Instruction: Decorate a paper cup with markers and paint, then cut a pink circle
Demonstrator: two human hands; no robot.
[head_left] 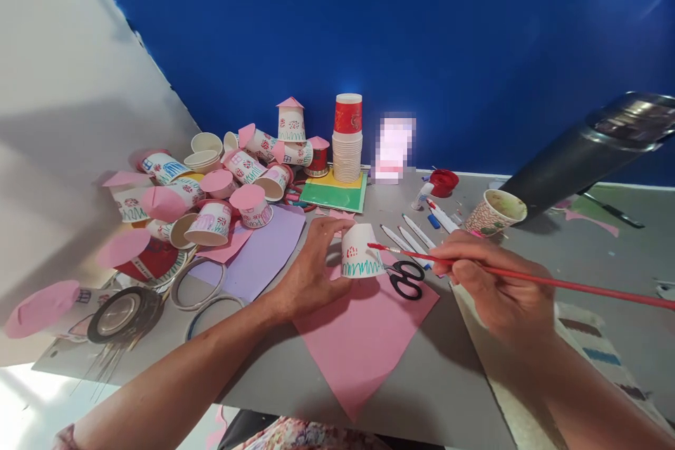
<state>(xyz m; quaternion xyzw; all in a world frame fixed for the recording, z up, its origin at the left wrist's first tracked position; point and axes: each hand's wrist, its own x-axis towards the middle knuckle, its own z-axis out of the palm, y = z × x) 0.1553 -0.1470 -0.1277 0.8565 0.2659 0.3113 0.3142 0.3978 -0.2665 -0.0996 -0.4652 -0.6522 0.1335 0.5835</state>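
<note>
My left hand (316, 264) grips a white paper cup (361, 253), which stands upside down on a sheet of pink paper (358, 344). Green zigzag strokes run around the cup's lower edge, with small red marks above them. In my right hand (500, 281) is a long red paintbrush (569, 286), pinched near its front. Its red-tipped bristles touch or nearly touch the cup's right side. Black-handled scissors (406, 280) lie just right of the cup, their blades partly hidden behind it.
Decorated cups with pink paper tops (211, 221) crowd the left side. A stack of paper cups (347, 148) stands at the back on a green and yellow booklet (337, 195). White markers (416, 233), a patterned cup (493, 214) and a dark flask (574, 155) are on the right. Tape rolls (124, 313) lie left.
</note>
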